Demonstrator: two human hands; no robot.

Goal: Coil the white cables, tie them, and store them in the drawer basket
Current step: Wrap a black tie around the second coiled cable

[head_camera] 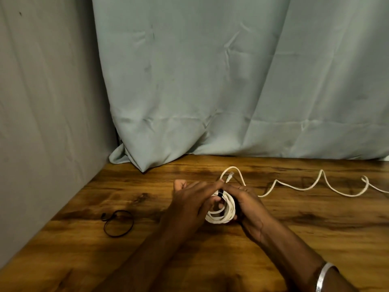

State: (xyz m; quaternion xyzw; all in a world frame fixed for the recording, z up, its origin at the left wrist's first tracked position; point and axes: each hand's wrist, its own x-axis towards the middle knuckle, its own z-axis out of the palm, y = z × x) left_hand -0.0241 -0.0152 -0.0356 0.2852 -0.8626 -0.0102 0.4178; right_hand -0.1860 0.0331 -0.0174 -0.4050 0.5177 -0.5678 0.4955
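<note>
Your right wrist carries silver bangle (323,277), nearest lens. Your right hand (249,204) cups white cable coil (223,213) from right; your left hand (189,202) pinches black tie (220,194) at coil top, fingers partly hiding coil. Spare black tie loop (119,223) lies left on wooden table (315,228). Cable's loose tail (315,186) snakes right; connector (229,176) sticks up. Pale curtain (210,81) behind.

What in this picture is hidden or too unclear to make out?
- Head view: the left hand and right hand cover much of the white coil, so whether the black tie is fastened is unclear.
- The loose white cable runs off the right edge.
- No drawer basket is in view.
- The plug is too small to identify.
</note>
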